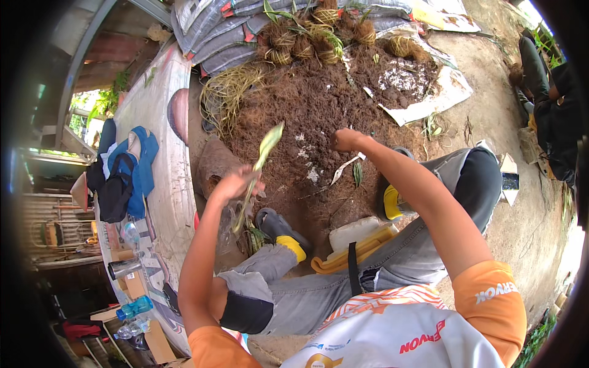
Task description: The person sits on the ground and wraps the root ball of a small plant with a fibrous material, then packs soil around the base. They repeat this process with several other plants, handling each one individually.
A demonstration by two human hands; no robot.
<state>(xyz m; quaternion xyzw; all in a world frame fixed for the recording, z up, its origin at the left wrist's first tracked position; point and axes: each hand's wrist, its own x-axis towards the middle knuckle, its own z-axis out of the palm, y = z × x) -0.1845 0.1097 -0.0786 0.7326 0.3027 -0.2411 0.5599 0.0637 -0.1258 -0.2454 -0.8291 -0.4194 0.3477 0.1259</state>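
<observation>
My left hand (237, 183) is closed around a long yellow-green leaf cutting (268, 146). Its broad end points up and away, while the narrow end hangs below my fingers. To the right, my right hand (348, 139) is curled, knuckles up, at the heap of dark soil mixed with brown fibre (313, 103). Its fingertips are hidden, so whether it grips any soil cannot be told. White granules (313, 174) lie on the heap between my hands. Beside my left hand rests a brown curved sheet (218, 161). A loose green leaf (357, 174) lies below my right hand.
Several fibre-wrapped plant bundles (322, 43) stand behind the heap, before stacked grey sacks (225, 46). Yellowish strips (230, 94) lie at left, an opened white sack (441, 99) at right. A phone (510, 181) is beside my knee. Another person (559, 119) is at far right.
</observation>
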